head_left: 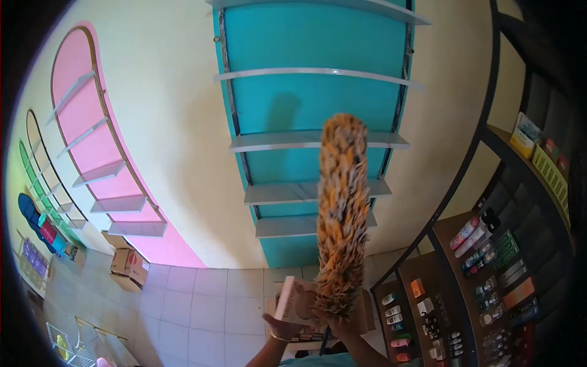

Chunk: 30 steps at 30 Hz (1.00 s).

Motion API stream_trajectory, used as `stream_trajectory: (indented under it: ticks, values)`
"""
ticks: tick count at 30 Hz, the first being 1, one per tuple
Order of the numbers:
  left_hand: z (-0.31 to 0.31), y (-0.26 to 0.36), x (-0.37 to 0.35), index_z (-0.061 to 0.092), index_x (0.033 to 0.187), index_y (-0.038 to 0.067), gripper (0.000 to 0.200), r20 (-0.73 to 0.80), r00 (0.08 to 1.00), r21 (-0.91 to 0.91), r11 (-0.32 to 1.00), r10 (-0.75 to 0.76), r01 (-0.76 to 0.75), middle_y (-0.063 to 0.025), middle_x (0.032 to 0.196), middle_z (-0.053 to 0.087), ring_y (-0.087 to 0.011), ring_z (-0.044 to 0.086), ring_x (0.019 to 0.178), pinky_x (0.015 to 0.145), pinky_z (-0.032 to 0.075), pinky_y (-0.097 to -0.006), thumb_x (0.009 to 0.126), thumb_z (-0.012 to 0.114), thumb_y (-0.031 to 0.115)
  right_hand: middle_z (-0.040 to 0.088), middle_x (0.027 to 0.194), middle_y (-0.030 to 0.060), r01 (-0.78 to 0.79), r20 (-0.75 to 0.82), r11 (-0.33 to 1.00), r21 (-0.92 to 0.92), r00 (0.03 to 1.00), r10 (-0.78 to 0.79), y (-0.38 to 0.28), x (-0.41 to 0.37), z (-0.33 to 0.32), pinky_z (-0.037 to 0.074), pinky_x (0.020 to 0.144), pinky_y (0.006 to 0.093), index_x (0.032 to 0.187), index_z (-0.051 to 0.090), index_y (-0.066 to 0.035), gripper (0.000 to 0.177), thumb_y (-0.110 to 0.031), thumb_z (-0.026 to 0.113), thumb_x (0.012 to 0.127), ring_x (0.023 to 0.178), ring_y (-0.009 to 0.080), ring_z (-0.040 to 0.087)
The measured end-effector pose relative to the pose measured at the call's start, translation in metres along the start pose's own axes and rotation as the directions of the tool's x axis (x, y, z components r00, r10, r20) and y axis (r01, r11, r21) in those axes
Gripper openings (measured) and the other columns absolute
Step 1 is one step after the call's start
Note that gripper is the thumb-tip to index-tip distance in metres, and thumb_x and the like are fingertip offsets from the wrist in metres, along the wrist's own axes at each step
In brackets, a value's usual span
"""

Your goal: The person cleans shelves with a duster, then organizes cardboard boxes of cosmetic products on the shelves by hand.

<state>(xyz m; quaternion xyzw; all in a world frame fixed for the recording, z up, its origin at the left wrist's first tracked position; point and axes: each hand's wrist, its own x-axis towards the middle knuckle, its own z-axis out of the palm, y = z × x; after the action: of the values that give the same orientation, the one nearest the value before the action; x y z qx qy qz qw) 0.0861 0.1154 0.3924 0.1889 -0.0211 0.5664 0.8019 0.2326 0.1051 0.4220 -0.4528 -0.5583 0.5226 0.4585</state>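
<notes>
A long, fluffy duster (343, 208), mottled orange, cream and dark brown, stands upright in front of me. My right hand (340, 328) is closed around its lower end, where a short dark-blue handle shows below. To the left, my left hand (279, 328) grips a small white box (296, 300) with a picture and lettering on its face. The box is beside the bottom of the duster, whose fibres hide part of it. Some of my fingers are hidden behind the box and the fibres.
Ahead, grey shelves (278, 142) are fixed to a turquoise wall panel. A pink panel (76, 101) with shelves is on the left, with a cardboard box (129, 268) on the tiled floor below. Dark-framed racks (449, 248) with bottles and packages line the right side.
</notes>
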Motion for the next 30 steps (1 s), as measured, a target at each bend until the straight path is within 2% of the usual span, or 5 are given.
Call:
stream_trajectory:
  ticks: [11, 15, 21, 26, 30]
  values:
    - [0.044, 0.001, 0.007, 0.018, 0.128, 0.009, 0.102, 0.107, 0.982, 0.683, 0.707, 0.155, -0.185, -0.0113, 0.127, 0.028, -0.0274, 0.035, 0.112, 0.088, 0.036, -0.0443, 0.053, 0.058, 0.066, 0.052, 0.103, 0.0077, -0.250, -0.045, 0.966, 0.071, 0.966, 0.254, -0.014, -0.006, -0.012, 0.040, 0.078, 0.0292, 0.102, 0.051, -0.002, 0.037, -0.023, 0.061, 0.074, 0.093, 0.0170, 0.049]
    - [0.090, -0.005, 0.017, 0.026, 0.124, 0.008, 0.076, -0.063, 0.927, 0.268, 0.901, 0.370, -0.342, -0.0104, 0.125, 0.032, -0.0303, 0.038, 0.109, 0.088, 0.034, -0.0496, 0.071, 0.044, 0.059, 0.056, 0.091, 0.0120, 0.102, -0.160, 0.913, -0.396, 0.971, -0.178, -0.091, -0.039, -0.050, 0.043, 0.066, 0.0327, 0.096, 0.052, 0.000, 0.039, -0.030, 0.061, 0.072, 0.079, 0.0208, 0.055]
    - [0.097, -0.003, 0.033, 0.033, 0.120, 0.009, 0.064, 0.032, 0.925, 0.265, 0.889, 0.379, -0.374, -0.0109, 0.118, 0.041, -0.0285, 0.041, 0.106, 0.088, 0.036, -0.0413, 0.075, 0.040, 0.055, 0.056, 0.079, 0.0160, 0.552, 0.269, 0.510, -0.660, 0.807, -0.525, -0.044, -0.109, -0.121, 0.043, 0.054, 0.0375, 0.086, 0.053, -0.001, 0.029, -0.020, 0.061, 0.066, 0.068, 0.0321, 0.055]
    - [0.144, -0.047, -0.001, 0.039, 0.112, 0.003, 0.052, -0.207, 0.870, 0.139, 0.894, 0.448, -0.427, -0.0120, 0.104, 0.050, -0.0229, 0.051, 0.096, 0.080, 0.043, -0.0348, 0.075, 0.050, 0.037, 0.055, 0.077, 0.0169, 0.437, 0.113, 0.673, -0.596, 0.876, -0.469, -0.018, -0.149, -0.152, 0.042, 0.056, 0.0381, 0.087, 0.052, -0.001, 0.031, -0.019, 0.062, 0.063, 0.070, 0.0346, 0.054]
    - [0.138, -0.062, -0.025, 0.041, 0.113, 0.002, 0.049, -0.041, 0.850, 0.688, 0.632, 0.525, -0.357, -0.0081, 0.100, 0.053, -0.0172, 0.053, 0.090, 0.076, 0.043, -0.0288, 0.068, 0.053, 0.017, 0.055, 0.077, 0.0164, -0.057, -0.429, 0.984, -0.170, 0.903, -0.022, -0.050, -0.172, -0.174, 0.042, 0.059, 0.0392, 0.086, 0.053, -0.001, 0.026, -0.017, 0.060, 0.066, 0.071, 0.0346, 0.054]
